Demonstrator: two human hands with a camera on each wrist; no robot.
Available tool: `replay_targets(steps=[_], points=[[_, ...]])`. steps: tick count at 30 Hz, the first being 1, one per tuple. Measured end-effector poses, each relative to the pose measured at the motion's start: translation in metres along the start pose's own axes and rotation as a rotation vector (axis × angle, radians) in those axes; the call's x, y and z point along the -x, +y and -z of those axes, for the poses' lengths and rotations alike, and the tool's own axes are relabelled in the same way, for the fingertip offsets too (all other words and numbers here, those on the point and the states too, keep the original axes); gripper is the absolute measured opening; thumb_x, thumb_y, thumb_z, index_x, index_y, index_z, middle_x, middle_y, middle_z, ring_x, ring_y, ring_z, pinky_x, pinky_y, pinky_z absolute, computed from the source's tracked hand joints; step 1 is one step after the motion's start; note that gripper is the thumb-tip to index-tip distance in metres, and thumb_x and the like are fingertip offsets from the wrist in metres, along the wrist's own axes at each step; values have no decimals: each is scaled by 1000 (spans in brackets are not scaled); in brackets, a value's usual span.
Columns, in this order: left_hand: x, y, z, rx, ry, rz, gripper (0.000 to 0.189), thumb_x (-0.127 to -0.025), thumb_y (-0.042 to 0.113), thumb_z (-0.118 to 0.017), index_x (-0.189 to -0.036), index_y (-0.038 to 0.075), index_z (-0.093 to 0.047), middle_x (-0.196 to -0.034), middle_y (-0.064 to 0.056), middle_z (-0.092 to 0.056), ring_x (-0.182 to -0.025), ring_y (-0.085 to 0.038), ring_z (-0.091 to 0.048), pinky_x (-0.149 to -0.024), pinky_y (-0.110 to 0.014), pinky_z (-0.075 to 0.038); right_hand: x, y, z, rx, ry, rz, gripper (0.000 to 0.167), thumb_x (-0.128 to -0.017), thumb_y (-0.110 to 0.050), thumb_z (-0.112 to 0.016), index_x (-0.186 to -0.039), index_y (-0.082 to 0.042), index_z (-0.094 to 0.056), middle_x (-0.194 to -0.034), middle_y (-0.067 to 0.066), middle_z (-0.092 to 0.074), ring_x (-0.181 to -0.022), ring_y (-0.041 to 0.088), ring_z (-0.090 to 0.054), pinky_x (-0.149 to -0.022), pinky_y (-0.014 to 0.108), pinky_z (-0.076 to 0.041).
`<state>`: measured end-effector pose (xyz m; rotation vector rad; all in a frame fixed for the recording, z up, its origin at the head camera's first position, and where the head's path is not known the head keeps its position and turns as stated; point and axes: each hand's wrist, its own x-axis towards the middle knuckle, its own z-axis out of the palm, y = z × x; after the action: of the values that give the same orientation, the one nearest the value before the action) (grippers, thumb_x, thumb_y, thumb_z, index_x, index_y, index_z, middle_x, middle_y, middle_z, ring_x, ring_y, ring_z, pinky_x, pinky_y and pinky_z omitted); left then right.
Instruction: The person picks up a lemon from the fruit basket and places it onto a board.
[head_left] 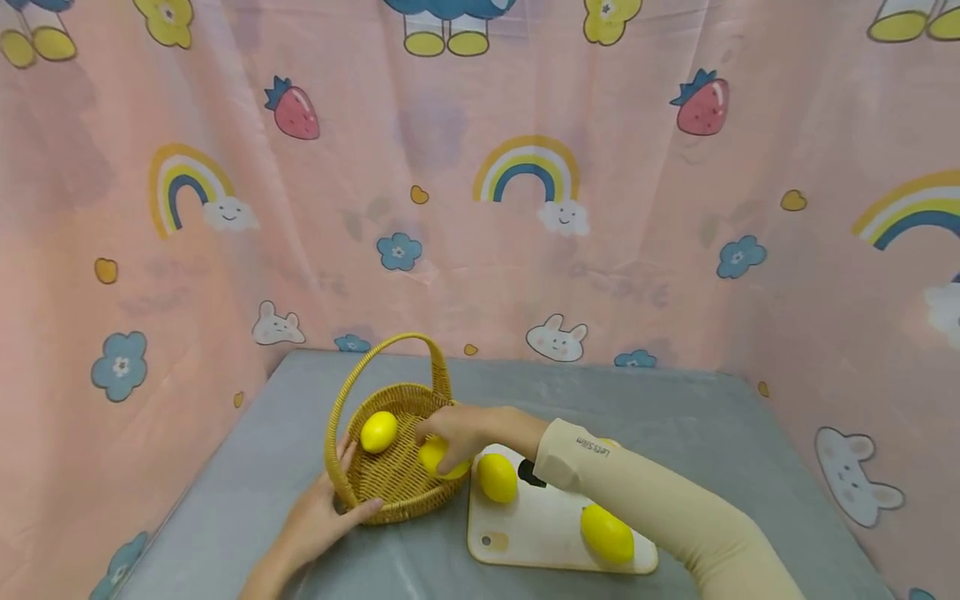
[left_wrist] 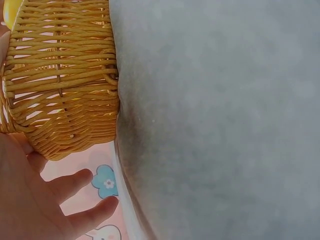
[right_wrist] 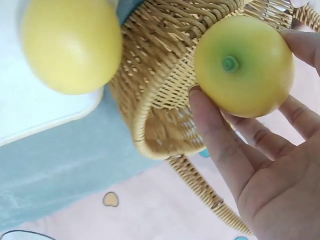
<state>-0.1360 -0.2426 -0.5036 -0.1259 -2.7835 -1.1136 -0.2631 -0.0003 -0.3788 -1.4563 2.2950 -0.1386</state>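
Observation:
A yellow wicker basket (head_left: pixel 401 500) with a tall arched handle stands on the table. My left hand (head_left: pixel 318 512) grips its near left side, thumb at the rim; in the left wrist view some fingers stretch out past the woven wall. One lemon (head_left: pixel 378 432) lies inside the basket. My right hand (head_left: pixel 457 429) holds another lemon (right_wrist: pixel 245 70) between thumb and fingers, over the basket's right side. Its green stem end faces the right wrist camera. Beside the basket, a white cutting board (head_left: pixel 528 533) bears a lemon (head_left: pixel 497 478) near its left edge and another lemon (head_left: pixel 607 533) at the front.
A grey cloth (head_left: pixel 697 425) covers the table. Behind the right sleeve (head_left: pixel 645 492) a yellow bit (head_left: pixel 609 442) peeks out, mostly hidden. A pink printed curtain (head_left: pixel 465 292) encloses the back and sides. The basket's arched handle (head_left: pixel 352 375) rises above its rim.

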Motion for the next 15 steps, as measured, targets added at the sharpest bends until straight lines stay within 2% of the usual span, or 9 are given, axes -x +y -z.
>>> replay_targets(steps=[5,9,15], points=[[1,2,3,-15,-6,6,96,-88,49,-72,-159,7,-23,-166,-12,-12,-144,-45,-25,-104,-72,-31,16,5,2,-53,15,32,45,-87,-15,-76,-129,-9,-63,-122,2,-66,-92,9,-54,-81,22,-45],[1,2,3,-26,-4,-1,96,-89,49,-72,-159,6,-23,-166,-13,-12,-144,-46,-26,-103,-73,-32,27,9,1,-93,28,35,46,-85,-12,-78,-129,-6,-64,-123,3,-65,-95,9,-54,-84,22,-46],[0,3,2,-30,-8,-7,96,-89,49,-72,-159,5,-23,-166,-14,-12,-144,-46,-26,-103,-72,-32,50,18,-8,-135,37,45,43,-82,-12,-80,-123,-7,-65,-112,-1,-66,-93,9,-57,-81,22,-48]])
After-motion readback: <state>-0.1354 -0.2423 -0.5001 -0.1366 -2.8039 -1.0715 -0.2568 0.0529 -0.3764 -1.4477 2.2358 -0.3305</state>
